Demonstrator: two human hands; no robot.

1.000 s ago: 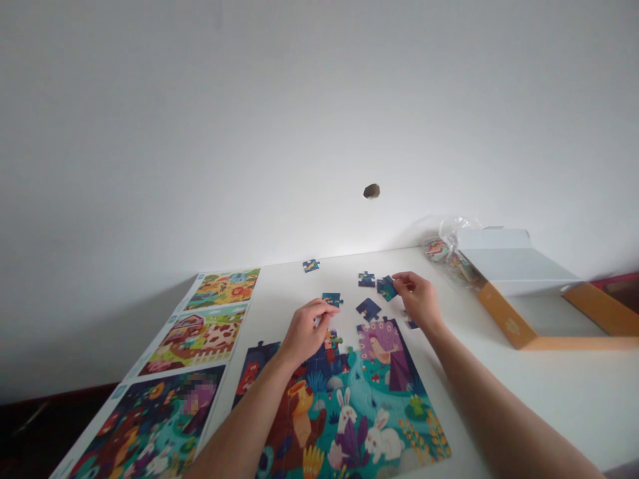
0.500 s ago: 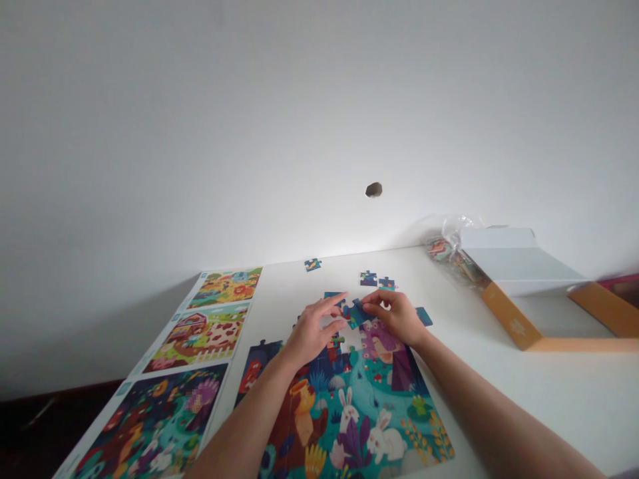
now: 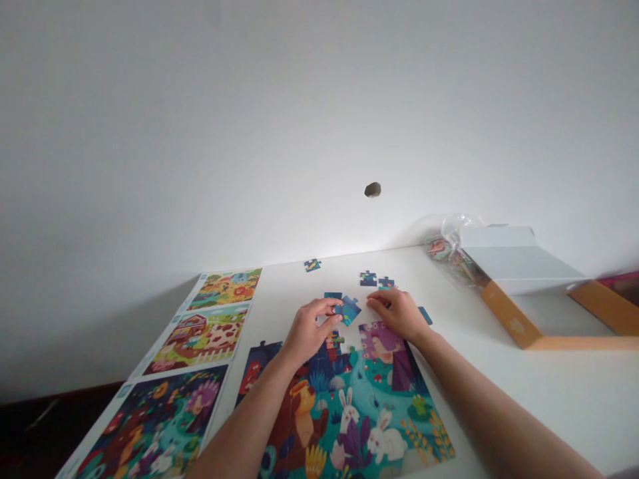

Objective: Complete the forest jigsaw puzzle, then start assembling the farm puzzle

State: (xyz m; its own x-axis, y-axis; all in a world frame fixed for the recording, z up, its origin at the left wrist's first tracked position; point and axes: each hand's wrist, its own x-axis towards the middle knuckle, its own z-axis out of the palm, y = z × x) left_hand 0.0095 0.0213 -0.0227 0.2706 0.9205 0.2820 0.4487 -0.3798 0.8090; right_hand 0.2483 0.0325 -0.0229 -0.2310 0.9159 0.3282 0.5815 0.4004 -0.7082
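Note:
Between thumb and fingers, my left hand (image 3: 313, 330) pinches a blue puzzle piece (image 3: 348, 311) tilted above the top edge of the partly assembled puzzle (image 3: 349, 412). My right hand (image 3: 398, 313) is apart from that piece, just to its right, its thumb and index finger slightly apart with nothing seen between them. The puzzle shows rabbits, a bear and a purple tree. A dark blue piece (image 3: 332, 295) lies behind the held one. Two loose pieces (image 3: 368, 278) rest behind my right hand, and another (image 3: 423, 315) shows beside its wrist.
Three picture sheets (image 3: 217, 332) line the table's left side. One loose piece (image 3: 312, 265) lies near the wall. At the right stand an open orange and white box (image 3: 529, 342) and a clear plastic bag (image 3: 456, 256) holding colourful pieces. The wall has a hole (image 3: 373, 189).
The blue piece has turned and moved slightly left, into my left hand's pinch. My right hand has let go of it.

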